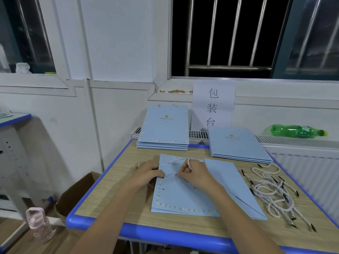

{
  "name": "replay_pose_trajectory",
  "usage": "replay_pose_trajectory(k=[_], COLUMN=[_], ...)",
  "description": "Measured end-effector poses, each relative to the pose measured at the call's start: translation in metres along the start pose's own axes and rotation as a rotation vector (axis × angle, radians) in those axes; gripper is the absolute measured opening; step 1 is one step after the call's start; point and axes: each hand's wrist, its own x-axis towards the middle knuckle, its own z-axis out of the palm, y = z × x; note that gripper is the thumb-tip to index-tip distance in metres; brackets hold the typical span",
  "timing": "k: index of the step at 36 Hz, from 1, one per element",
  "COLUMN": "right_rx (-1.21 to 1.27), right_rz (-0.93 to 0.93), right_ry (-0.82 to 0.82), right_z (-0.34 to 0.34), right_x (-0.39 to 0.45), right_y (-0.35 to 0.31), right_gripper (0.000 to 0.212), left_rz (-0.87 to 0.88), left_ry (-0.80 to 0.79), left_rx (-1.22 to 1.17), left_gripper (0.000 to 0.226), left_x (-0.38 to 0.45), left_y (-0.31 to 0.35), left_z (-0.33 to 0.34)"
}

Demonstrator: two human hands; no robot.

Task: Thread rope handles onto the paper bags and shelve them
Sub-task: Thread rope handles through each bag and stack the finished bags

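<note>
A flat light-blue paper bag (181,197) lies in the middle of the wooden table (117,195). A pink-and-white twisted rope handle (174,160) arcs over the bag's top. My left hand (148,172) holds the bag's left edge and pinches the rope near a punched hole. My right hand (195,173) pinches the same rope, one strand rising over its fingers. A pile of loose rope handles (273,191) with black tips lies at the right.
Two stacks of blue bags sit at the back, one left (164,129), one right (236,143). Another flat bag (236,186) lies right of the one I hold. A green bottle (297,131) lies on the radiator ledge. A cardboard box (77,195) and pink bottle (39,224) stand on the floor left.
</note>
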Motion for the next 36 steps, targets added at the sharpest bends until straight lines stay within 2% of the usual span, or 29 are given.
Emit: replay_pose_trajectory(k=[3,5,6,8,11,13,14,16,18,19,23,26,28,32,36], right_rx=[-0.051,-0.109,-0.155,-0.312,-0.556,-0.608,-0.633,-0.633,-0.589,-0.548,-0.333,-0.363,-0.399,-0.450,-0.145], right_rz=[-0.024,-0.009,0.000,0.027,0.031,-0.148,-0.277,-0.442,-0.487,-0.497,-0.417,-0.364,-0.356,-0.333,-0.260], right_ry=[0.047,0.057,0.078,0.170,0.304,0.352,0.361,0.270,0.123,0.083,0.065,0.078,0.084,0.097,0.148], right_z=[0.001,0.002,0.002,0.001,0.000,0.005,0.009,0.019,0.029,0.034,0.036,0.035,0.033,0.031,0.030], right_x=[0.003,0.004,0.003,0.001,-0.002,-0.003,-0.002,0.000,0.001,0.003,0.007,0.007,0.006,0.009,0.009], right_y=[0.005,0.007,0.007,0.006,0.001,-0.003,-0.003,-0.006,-0.007,-0.007,-0.006,-0.002,0.000,0.003,0.004], right_gripper=[0.015,0.018,0.021,0.044,0.104,0.112,0.104,0.071,0.040,0.033,0.023,0.019,0.017,0.021,0.014], left_rz=[0.019,0.030,0.036,0.045,0.066,0.098,0.118,0.139,0.140,0.140,0.130,0.063,0.023,0.050,0.091], left_ry=[-0.005,0.005,0.020,0.043,0.045,0.093,0.120,0.169,0.220,0.238,0.237,0.148,0.051,-0.084,-0.101], left_rx=[0.017,0.085,0.126,0.172,0.195,0.215,0.224,0.292,0.371,0.397,0.378,0.199,0.083,0.126,0.151], left_gripper=[0.028,0.016,0.018,0.023,0.021,0.015,0.015,0.037,0.051,0.054,0.056,0.051,0.035,0.044,0.040], left_x=[0.002,0.002,0.003,0.002,0.001,0.000,0.003,0.009,0.010,0.009,0.007,0.001,-0.003,-0.010,-0.010], left_y=[-0.008,-0.011,-0.011,-0.012,-0.010,-0.009,-0.010,-0.015,-0.016,-0.016,-0.015,-0.009,-0.008,-0.009,-0.017], left_z=[-0.001,0.000,0.000,0.000,0.002,0.003,0.004,0.006,0.007,0.008,0.008,0.005,0.003,-0.002,0.000])
